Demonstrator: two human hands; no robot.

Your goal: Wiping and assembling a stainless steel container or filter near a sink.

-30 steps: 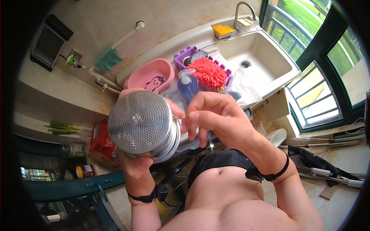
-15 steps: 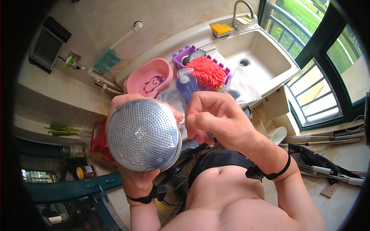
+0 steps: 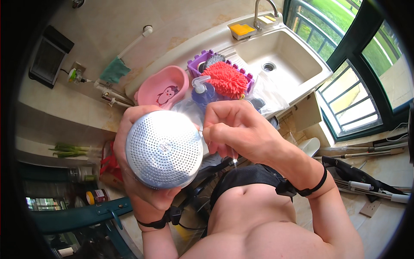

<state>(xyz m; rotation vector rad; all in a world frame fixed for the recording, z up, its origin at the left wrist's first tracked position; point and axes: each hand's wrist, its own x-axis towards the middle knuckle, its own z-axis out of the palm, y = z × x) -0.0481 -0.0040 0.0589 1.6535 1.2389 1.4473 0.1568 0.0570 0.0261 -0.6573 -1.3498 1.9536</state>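
Observation:
My left hand [image 3: 142, 190] grips a round silver perforated metal strainer [image 3: 164, 149], its domed, hole-covered bottom facing the camera. My right hand [image 3: 239, 131] is curled at the strainer's right rim, fingers pinched on a thin metal piece there. Both hands are held up in front of my chest, above the counter. What lies inside the strainer is hidden.
Behind the hands are a pink tub with a penguin picture [image 3: 166, 86], a blue pump bottle [image 3: 202, 90], a purple basket [image 3: 198, 64] with a red fluffy mitt [image 3: 226, 77], and a beige sink [image 3: 280, 56] with a yellow sponge [image 3: 242, 29]. Green onions [image 3: 71, 151] lie left.
The strainer has been turned from side-on until its perforated bottom faces the camera. My right hand stays pinched at its rim.

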